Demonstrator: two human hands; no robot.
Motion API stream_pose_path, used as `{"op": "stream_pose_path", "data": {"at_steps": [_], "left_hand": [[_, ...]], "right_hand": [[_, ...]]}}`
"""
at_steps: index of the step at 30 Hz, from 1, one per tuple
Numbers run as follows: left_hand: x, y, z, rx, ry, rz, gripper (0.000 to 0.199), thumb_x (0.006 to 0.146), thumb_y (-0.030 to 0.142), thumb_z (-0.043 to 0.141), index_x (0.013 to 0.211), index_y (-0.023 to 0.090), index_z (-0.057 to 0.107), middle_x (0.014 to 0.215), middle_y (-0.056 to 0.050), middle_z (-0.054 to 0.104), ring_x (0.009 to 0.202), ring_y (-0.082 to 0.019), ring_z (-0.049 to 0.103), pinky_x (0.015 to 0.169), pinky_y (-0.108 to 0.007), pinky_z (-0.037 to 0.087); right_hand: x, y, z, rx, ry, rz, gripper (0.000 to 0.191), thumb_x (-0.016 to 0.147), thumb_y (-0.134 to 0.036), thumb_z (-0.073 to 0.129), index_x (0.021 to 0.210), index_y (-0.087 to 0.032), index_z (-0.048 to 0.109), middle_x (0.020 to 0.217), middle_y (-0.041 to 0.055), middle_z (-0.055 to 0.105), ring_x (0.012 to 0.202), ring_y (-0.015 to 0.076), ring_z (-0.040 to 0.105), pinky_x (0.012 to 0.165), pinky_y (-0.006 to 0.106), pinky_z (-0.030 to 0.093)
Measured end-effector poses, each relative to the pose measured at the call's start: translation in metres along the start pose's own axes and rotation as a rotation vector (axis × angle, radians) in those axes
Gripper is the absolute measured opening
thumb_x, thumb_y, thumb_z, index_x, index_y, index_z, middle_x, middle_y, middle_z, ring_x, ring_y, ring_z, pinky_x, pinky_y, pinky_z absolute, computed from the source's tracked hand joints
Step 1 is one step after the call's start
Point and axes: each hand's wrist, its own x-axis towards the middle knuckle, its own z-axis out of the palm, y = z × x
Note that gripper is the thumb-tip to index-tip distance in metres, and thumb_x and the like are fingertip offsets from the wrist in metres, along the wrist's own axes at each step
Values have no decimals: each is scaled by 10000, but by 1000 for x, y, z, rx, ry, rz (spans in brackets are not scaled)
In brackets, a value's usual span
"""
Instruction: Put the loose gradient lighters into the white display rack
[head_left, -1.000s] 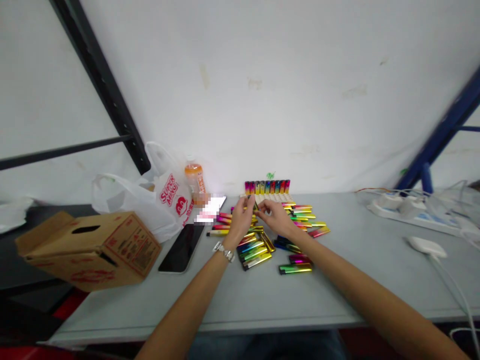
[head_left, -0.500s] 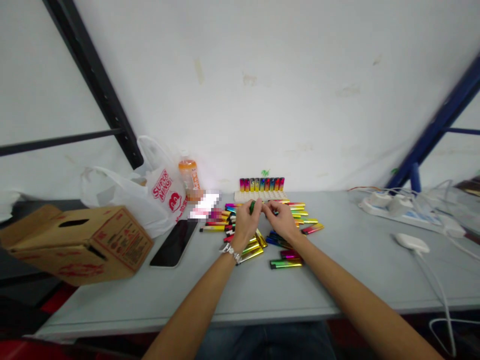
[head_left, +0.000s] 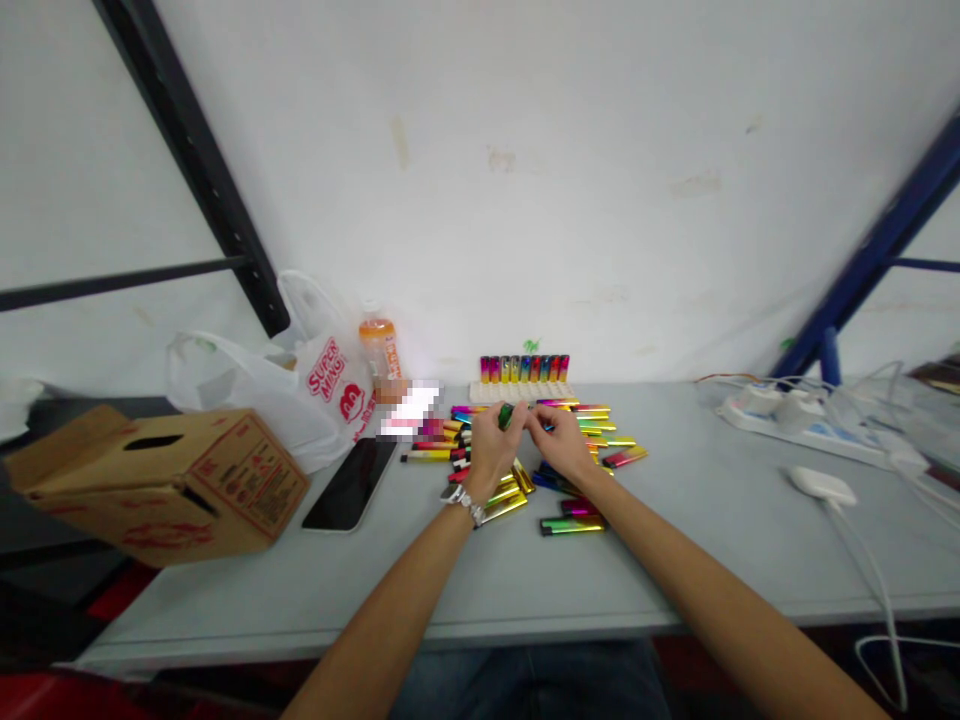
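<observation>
My left hand (head_left: 491, 447), with a metal-banded watch (head_left: 461, 500) at the wrist, is closed around a green lighter (head_left: 506, 413) that shows between its fingers. Close against it, my right hand (head_left: 561, 440) is pinched near the lighter's end; what its fingertips grip is too small to make out. Many shiny, multicoloured lighters lie flat around and under both hands, among them a green-and-gold lighter (head_left: 572, 525) and a pink-and-gold lighter (head_left: 625, 457). Behind the hands, a row of upright lighters (head_left: 525, 370) stands in a white holder (head_left: 517, 393).
To the left are a phone (head_left: 350, 485), a cardboard box (head_left: 161, 485), a white plastic bag (head_left: 300, 400) and an orange drink bottle (head_left: 379, 345). A power strip (head_left: 817, 425) and a white charger with cable (head_left: 823, 485) lie on the right of the grey table (head_left: 720, 520).
Both hands stay at almost the same spot, fingertips shifting slightly. A little more of the green lighter shows in my left hand. The view has shifted very slightly.
</observation>
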Motion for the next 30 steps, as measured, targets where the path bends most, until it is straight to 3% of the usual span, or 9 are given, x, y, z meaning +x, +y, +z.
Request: {"op": "stream_pose_path", "data": {"at_steps": [5,10,15,20,24,27,30], "left_hand": [[4,-8,2,64,13,-55,334,864,347,484,566,198,452,513,37,465,527,-121,418,550,-261,278],[5,-10,-1,100,2,-74,246,854,317,508,641,195,499,565,33,508,565,-130,468,566,-254,310],[-1,-7,-11,80,-95,-54,279,939,409,442,940,207,635,675,9,607,639,-167,574,625,-276,402],[-6,-4,-19,102,-214,-64,453,1005,488,281,1242,213,552,659,9,609,674,-206,624,686,-320,448],[-1,-11,-34,99,-194,-33,483,1020,466,276,1385,188,425,929,-49,689,877,-207,662,842,-353,482],[4,-25,-52,232,-132,50,367,988,324,396,1317,183,478,1123,-86,661,1074,-222,610,972,-389,450],[2,-37,-66,440,-149,104,197,906,175,470,1047,183,608,1075,-87,656,1078,-249,583,986,-425,436]], "right_hand": [[0,2,-1,10,-34,-8,354,914,-392,475,643,-196,591,621,7,600,618,165,523,618,274,387],[0,1,-1,48,-31,-7,329,914,-395,494,673,-198,598,613,-5,567,604,158,515,600,274,392],[-1,-9,2,196,9,34,291,877,-449,597,1023,-203,650,734,0,626,589,143,539,544,262,413],[-1,-16,9,428,-94,72,319,829,-498,665,934,-196,656,663,-7,640,570,149,598,556,268,470],[13,-13,11,576,-49,90,348,757,-485,748,916,-190,652,717,8,675,627,155,639,643,298,530],[42,-8,13,501,70,37,338,731,-441,776,911,-194,631,794,20,687,705,157,647,688,298,533],[83,-4,23,226,37,-70,215,776,-370,725,837,-180,644,754,16,681,676,147,610,665,279,491]]}}
